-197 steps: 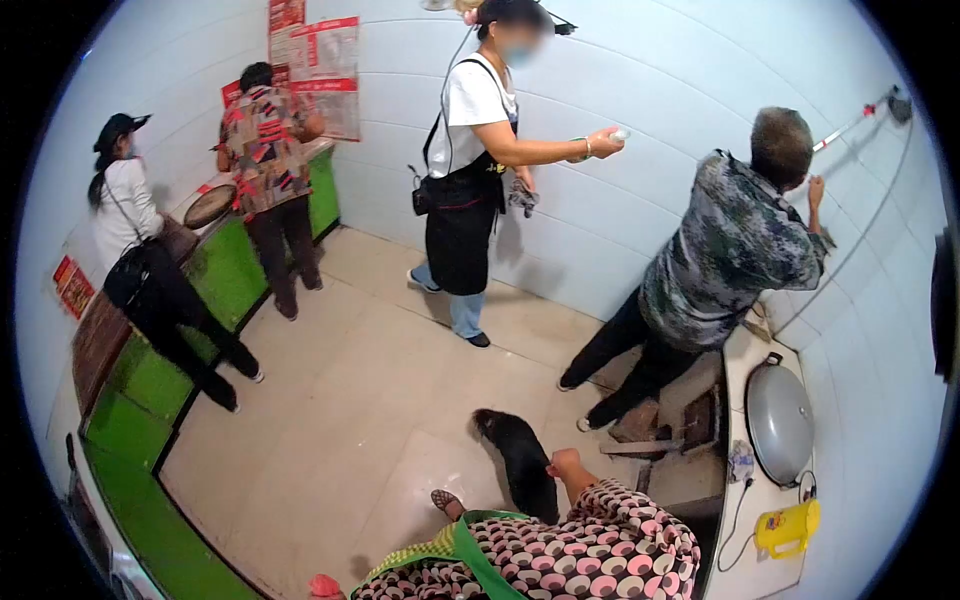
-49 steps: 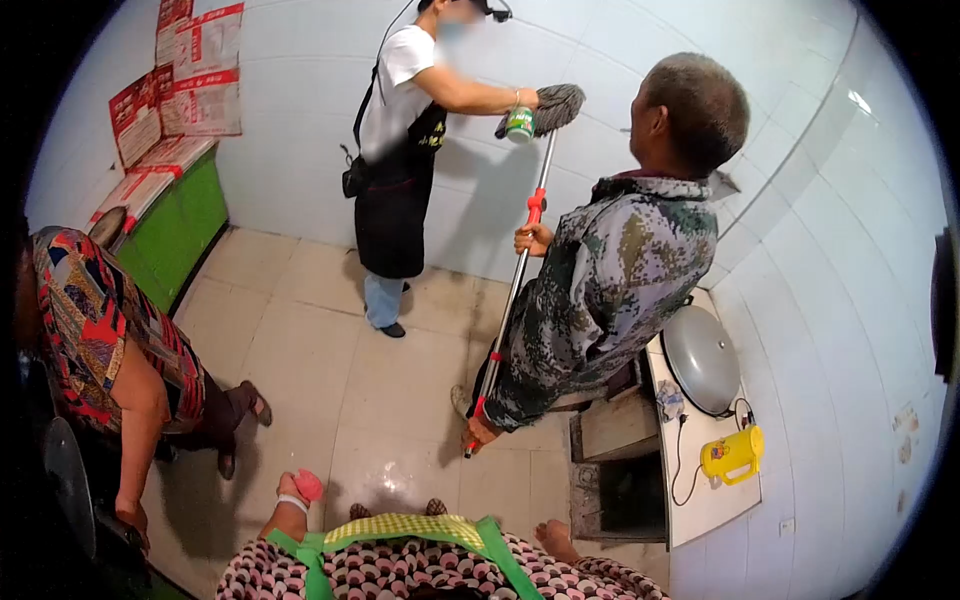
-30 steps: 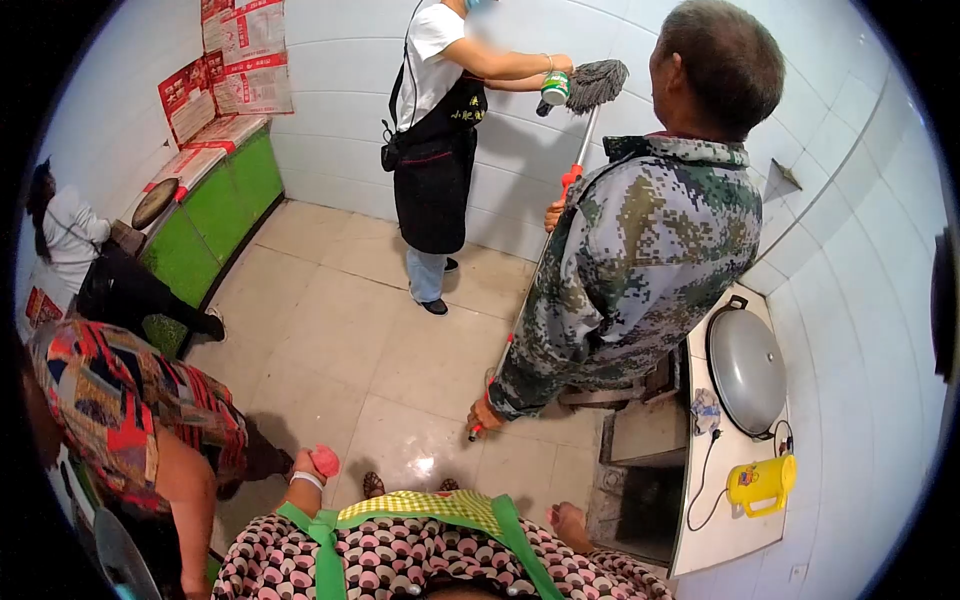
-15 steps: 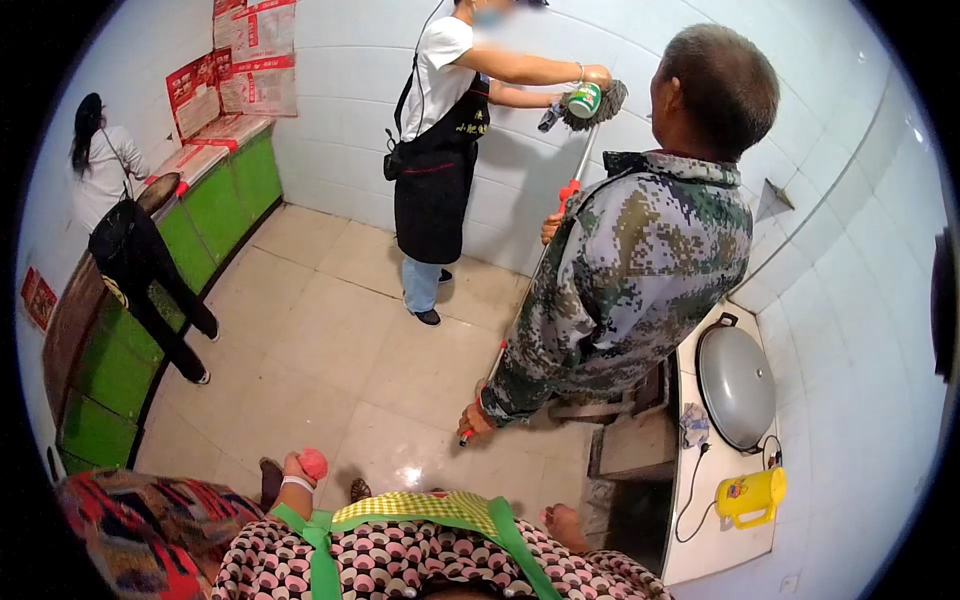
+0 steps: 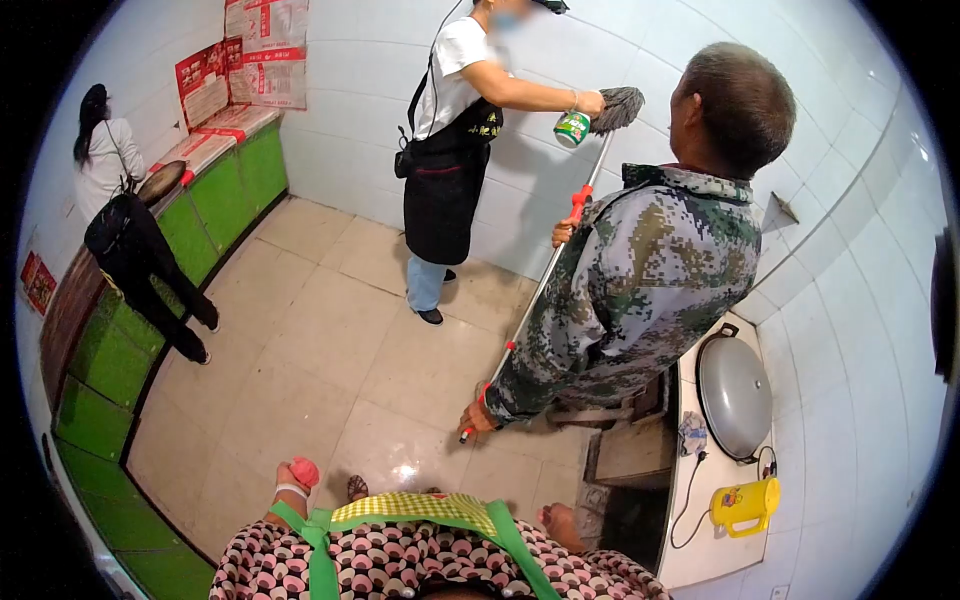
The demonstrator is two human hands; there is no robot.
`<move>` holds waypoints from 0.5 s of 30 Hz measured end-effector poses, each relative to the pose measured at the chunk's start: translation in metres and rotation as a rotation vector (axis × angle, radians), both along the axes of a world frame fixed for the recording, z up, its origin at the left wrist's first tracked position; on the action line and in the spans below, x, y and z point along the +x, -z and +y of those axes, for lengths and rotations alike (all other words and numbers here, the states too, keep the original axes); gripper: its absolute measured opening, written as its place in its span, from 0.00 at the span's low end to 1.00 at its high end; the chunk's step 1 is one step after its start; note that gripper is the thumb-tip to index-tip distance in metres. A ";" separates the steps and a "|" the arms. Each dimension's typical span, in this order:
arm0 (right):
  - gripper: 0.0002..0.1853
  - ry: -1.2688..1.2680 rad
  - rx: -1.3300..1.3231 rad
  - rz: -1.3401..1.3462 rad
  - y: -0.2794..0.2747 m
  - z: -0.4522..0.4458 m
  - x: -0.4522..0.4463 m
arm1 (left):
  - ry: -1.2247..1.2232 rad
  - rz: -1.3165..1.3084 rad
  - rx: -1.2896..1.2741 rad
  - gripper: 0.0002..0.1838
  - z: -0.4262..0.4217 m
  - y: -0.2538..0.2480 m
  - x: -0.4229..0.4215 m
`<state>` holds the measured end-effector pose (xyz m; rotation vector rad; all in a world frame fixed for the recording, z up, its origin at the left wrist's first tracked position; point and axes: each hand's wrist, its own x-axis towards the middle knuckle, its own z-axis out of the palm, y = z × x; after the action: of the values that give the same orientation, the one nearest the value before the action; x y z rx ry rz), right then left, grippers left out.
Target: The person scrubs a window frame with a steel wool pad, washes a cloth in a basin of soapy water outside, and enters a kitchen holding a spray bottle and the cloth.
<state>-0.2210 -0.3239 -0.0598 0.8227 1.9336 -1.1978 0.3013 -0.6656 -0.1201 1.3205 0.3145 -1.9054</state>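
My left hand [image 5: 290,482], with a white band at the wrist, is closed around a soft-looking pinkish-red wad [image 5: 304,471]. Low on the other side hangs my right hand [image 5: 559,522]; its fingers are too small and partly hidden to read, and I see nothing in it. In front of me, a person in a camouflage jacket [image 5: 690,240] grips a long pole [image 5: 535,300] with both hands. A grey mop head [image 5: 618,110] tops the pole, against the wall. Beside it, a person in a black apron [image 5: 440,190] holds a green and white can [image 5: 572,129].
On the right, a counter [image 5: 700,565] bears a lidded grey pan [image 5: 735,390], a yellow jug [image 5: 745,507] with a cord and a crumpled cloth [image 5: 692,433]. Along the left runs a green-fronted counter [image 5: 210,220], where another person [image 5: 120,200] stands. Pale floor tiles [image 5: 320,330] lie between.
A patterned garment at the lower left has gone out of view. The mop head and the pole's upper end have shifted slightly right. My left hand keeps hold of the pinkish-red wad.
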 end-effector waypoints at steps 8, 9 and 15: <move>0.11 0.123 0.013 0.024 -0.014 -0.026 0.018 | -0.074 -0.043 0.024 0.10 -0.014 -0.028 -0.005; 0.11 0.159 0.015 0.020 -0.011 -0.026 0.020 | -0.065 -0.012 0.029 0.10 -0.014 -0.031 -0.004; 0.09 0.060 -0.086 -0.015 0.005 -0.027 0.031 | -0.068 -0.108 0.060 0.10 -0.029 -0.036 0.006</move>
<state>-0.1897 -0.3507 -0.0651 0.8476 1.8436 -1.2969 0.3077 -0.6951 -0.0843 1.4288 0.3598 -1.7740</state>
